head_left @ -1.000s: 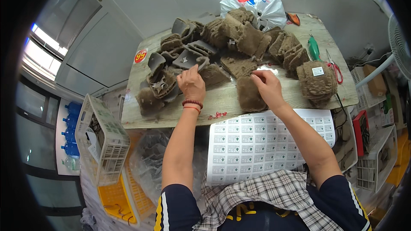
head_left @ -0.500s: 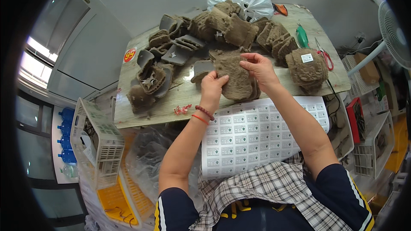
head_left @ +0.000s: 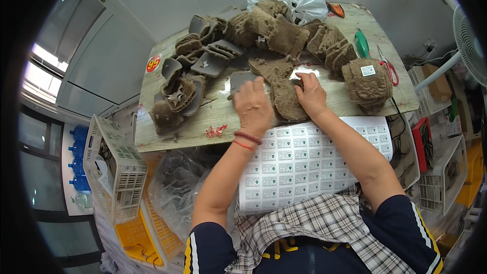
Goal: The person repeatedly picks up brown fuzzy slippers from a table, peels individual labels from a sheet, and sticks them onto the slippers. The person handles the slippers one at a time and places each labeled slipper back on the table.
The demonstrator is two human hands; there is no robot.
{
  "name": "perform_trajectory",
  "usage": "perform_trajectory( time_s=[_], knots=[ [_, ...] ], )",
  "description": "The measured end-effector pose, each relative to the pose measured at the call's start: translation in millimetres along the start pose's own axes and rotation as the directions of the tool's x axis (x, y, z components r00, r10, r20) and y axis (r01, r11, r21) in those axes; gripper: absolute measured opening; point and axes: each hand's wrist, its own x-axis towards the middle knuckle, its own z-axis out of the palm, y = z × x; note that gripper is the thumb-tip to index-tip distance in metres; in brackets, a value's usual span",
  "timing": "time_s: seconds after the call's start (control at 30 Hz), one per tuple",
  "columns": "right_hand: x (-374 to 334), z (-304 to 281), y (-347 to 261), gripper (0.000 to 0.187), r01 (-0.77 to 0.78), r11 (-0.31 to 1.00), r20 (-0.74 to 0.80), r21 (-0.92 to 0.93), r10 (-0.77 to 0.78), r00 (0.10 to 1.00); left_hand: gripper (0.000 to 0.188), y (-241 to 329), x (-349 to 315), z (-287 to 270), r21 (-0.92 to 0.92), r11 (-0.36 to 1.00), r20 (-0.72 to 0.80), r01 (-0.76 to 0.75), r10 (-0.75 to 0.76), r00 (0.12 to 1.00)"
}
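Observation:
In front of me on the table, a few brown fuzzy pads [head_left: 288, 102] lie in an uneven stack, with another brown pad [head_left: 271, 67] just beyond. My right hand [head_left: 312, 96] is at the stack's right edge, its thumb and fingers curled round that edge. Over the stack's left side is my left hand [head_left: 252, 106], back upward; motion smears its fingers, and what lies under them is hidden. A grey-faced pad [head_left: 240, 82] shows just left of it. Below the hands, a large white sheet of printed labels [head_left: 299, 167] reaches from the table edge over my lap.
More brown pads [head_left: 284, 35] are heaped at the back, and grey-backed ones [head_left: 208, 63] at the left. At right stand a labelled pad stack [head_left: 368, 89], a green-handled tool [head_left: 361, 43] and red-handled scissors [head_left: 388, 66]. A plastic crate [head_left: 119, 172] is left of the table.
My left hand has moved up and right over the pads. My right hand has come off the raised pad's top edge and sits lower, at the stack's right side.

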Motion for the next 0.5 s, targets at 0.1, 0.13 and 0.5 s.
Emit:
perform_trajectory(
  time_s=[0.1, 0.13, 0.5],
  knots=[
    [4, -9, -6, 0.045, 0.022, 0.998, -0.019, -0.063, -0.023, 1.0, 0.031, -40, 11, -8, 0.28, 0.955, -0.145, -0.102, 0.147, 0.978],
    [5, -10, -11, 0.044, 0.092, 0.994, -0.062, -0.064, -0.096, 0.993, 0.028, -68, 10, 3, 0.29, 0.948, -0.135, -0.127, 0.172, 0.976],
    [36, -46, -80, 0.054, -0.686, 0.114, 0.691, 0.719, -0.008, 0.723, 0.025, -41, 34, -57, -0.842, -0.394, 0.451, 0.369, -0.138, 0.882]
  ],
)
